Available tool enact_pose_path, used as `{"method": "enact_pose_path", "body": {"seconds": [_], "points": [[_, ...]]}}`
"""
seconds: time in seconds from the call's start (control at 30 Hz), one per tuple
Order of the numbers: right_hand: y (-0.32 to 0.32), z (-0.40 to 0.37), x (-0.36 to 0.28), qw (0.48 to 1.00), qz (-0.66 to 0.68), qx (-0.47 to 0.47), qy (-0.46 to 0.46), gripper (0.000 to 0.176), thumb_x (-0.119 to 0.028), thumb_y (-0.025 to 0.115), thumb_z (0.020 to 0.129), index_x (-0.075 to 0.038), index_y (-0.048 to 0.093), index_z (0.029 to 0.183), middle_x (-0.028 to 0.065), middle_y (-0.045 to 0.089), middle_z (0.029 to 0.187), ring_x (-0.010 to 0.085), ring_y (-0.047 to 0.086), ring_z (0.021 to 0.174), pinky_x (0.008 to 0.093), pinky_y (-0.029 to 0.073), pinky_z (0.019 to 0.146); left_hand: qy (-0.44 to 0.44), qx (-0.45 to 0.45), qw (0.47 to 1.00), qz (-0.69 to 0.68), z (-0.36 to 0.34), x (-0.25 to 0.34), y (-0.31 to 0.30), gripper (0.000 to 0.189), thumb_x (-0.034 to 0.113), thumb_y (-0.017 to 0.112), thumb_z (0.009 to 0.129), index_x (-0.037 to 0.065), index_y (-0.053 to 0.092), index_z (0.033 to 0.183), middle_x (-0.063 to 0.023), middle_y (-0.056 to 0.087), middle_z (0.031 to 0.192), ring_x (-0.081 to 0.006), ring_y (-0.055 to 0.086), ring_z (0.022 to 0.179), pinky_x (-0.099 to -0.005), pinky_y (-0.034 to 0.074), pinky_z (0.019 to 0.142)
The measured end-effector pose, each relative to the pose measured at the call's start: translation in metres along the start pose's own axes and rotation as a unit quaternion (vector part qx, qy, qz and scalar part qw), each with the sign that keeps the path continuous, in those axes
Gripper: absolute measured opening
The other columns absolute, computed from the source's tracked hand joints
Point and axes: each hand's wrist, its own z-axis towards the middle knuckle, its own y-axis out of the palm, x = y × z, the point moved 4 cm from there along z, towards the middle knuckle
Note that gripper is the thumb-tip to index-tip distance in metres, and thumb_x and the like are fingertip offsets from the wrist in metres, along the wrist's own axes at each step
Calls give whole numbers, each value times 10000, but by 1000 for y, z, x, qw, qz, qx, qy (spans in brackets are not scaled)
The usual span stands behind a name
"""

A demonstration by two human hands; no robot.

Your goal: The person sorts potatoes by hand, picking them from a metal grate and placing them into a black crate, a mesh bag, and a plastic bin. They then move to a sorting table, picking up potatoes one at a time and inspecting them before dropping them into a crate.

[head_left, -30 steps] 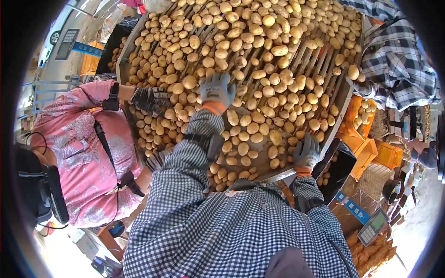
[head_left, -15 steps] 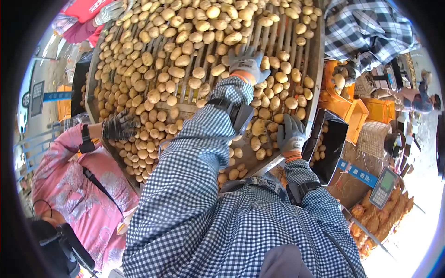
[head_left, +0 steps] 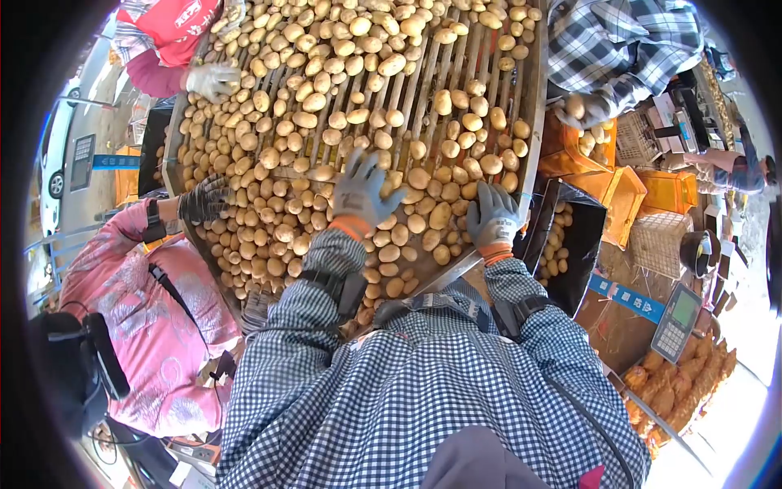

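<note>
One slatted table [head_left: 533, 114] carried the potatoes [head_left: 393, 118], too many to count, spread to its edges. Three other people stood round it: one in pink [head_left: 163, 310] at the left edge, one in red [head_left: 179, 28] at the far left corner, one in plaid [head_left: 627, 49] at the right. Two gloved hands lay on potatoes: the left hand [head_left: 362, 196], fingers spread, inward of the near edge; the right hand [head_left: 494, 216], fingers extended, by the near right corner. Whether either gripped any underneath, I cannot tell.
</note>
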Motion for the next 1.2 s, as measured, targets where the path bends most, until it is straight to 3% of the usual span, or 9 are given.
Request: {"method": "enact_pose_path", "body": {"seconds": [0.47,0.57,0.6,0.67,0.83,0.97,1.07,1.1,1.2], "points": [[7,173,-22,981,58,-45,-179,382,-237,597,919,-91,597,1273,161,624,1263,361,622,1090,449,513,922,-314,52,922,-223,-149,37,-28,424,239,755,792,47,631,1148,-149,629,1108,-329,634,948,-417,534,798],[53,218,-21,959,-136,-138,-205,555,-277,536,960,-161,399,1485,134,470,1476,338,471,1330,437,421,1084,-452,127,723,-508,-186,45,-9,374,316,593,964,49,614,1224,-125,652,1055,-241,645,858,-386,543,742],[72,227,-18,943,-160,-235,-175,570,-271,537,960,-175,374,1498,127,432,1506,342,458,1340,435,425,1091,-581,148,343,-723,-180,68,-19,485,462,474,1005,67,586,1264,-137,655,1033,-242,635,834,-393,536,695],[106,228,-9,944,-185,-238,-138,558,-274,530,967,-181,377,1496,125,385,1537,345,436,1356,452,417,1104,-534,160,196,-807,-178,84,-21,576,556,440,983,91,555,1303,-139,656,1049,-261,636,850,-392,528,662],[29,185,-50,922,-201,-301,-140,567,-316,598,956,-244,402,1483,117,400,1526,346,457,1343,482,408,1101,-471,178,148,-851,-166,101,-27,626,614,410,969,126,532,1342,-134,613,1210,-274,618,1022,-428,552,771],[44,146,-19,934,177,-287,-115,460,-307,634,906,-141,573,1331,134,635,1234,299,620,1124,392,535,897,-485,191,167,-837,-144,111,-30,629,605,406,980,111,519,1352,-136,600,1249,-301,595,1125,-440,546,823],[14,81,-5,585,715,-349,156,351,-177,616,928,-67,603,1261,80,652,1094,176,630,1046,285,552,814,-491,180,235,-819,-133,108,-12,585,566,419,997,101,535,1332,-127,598,1246,-299,590,1135,-458,542,843],[4,53,-6,572,726,-363,120,384,-179,615,915,-19,587,1262,88,638,1090,208,631,1032,320,541,871,-364,217,576,-699,-125,118,-25,473,427,537,990,74,552,1304,-121,604,1219,-283,604,1120,-424,545,864],[13,-19,11,448,748,-488,-46,479,-266,635,913,13,562,1294,136,616,1181,263,609,1110,407,523,953,-199,104,878,-422,-80,133,-52,413,261,652,932,38,561,1268,-120,607,1185,-250,624,1069,-370,548,871]]}}
